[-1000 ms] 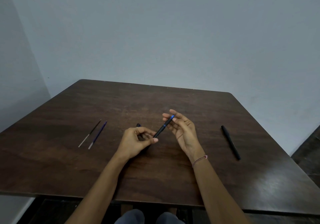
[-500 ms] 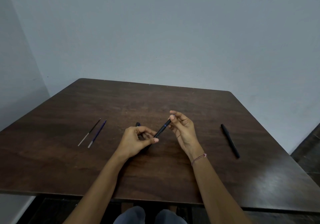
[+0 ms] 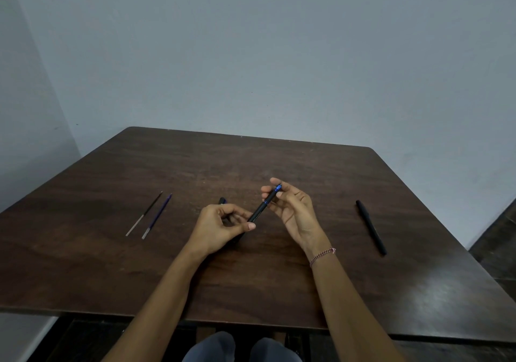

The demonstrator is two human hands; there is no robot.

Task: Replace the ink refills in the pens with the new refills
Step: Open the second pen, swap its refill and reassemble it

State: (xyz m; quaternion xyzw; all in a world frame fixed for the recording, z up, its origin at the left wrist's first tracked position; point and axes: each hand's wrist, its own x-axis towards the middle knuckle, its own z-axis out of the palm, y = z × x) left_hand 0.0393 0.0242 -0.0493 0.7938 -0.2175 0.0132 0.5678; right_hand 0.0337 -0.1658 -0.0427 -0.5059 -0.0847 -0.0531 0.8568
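Pinching: lower barrel of pen (image 3: 262,207) is clamped by left grip (image 3: 219,227).
Pen axis: pointed to far right corner of tabletop (image 3: 279,291); blue end (image 3: 278,187) is pinched by right grip (image 3: 293,210).

Ahead of you, a plain pale blue-grey back wall (image 3: 279,54) fills the upper half of the frame. At the upper left it meets a side wall (image 3: 19,115) of the same colour, and the corner line slants down toward the table's far left corner. A dark brown wooden table (image 3: 251,160) with rounded far corners spreads across the middle and lower frame. Its grain is plain to see, and a soft sheen of light lies on its lower right part. Dark floor (image 3: 497,238) shows at the right edge beside the table. At the lower left, a pale strip (image 3: 33,336) at the foot of the side wall meets dark floor.
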